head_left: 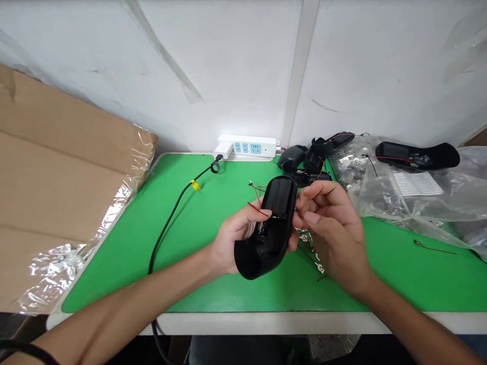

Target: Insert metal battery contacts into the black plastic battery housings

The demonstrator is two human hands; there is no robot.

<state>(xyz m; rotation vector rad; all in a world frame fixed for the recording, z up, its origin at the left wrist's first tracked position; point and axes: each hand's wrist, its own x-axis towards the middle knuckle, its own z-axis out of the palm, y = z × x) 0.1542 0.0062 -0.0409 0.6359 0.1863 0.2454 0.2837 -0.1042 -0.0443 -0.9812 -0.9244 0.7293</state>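
My left hand (236, 230) grips a curved black plastic housing (279, 197) with a battery compartment in its upper part. The thumb lies over the housing near a red wire (257, 209), and thin red and black wires stick out past its left side. My right hand (335, 223) is at the housing's right edge, its fingers curled close together. Whether those fingertips pinch something small is hidden. Under the hands, small white and metal parts (319, 266) lie on the green table mat (213, 294).
A white power strip (247, 147) with a plugged-in black cable (167, 225) stands against the wall. More black housings (312, 157) are piled at the back. Another black housing (418, 154) rests on clear plastic bags (403, 203) at right. A cardboard box (68, 192) fills the left. A loose wire (436, 248) lies at right.
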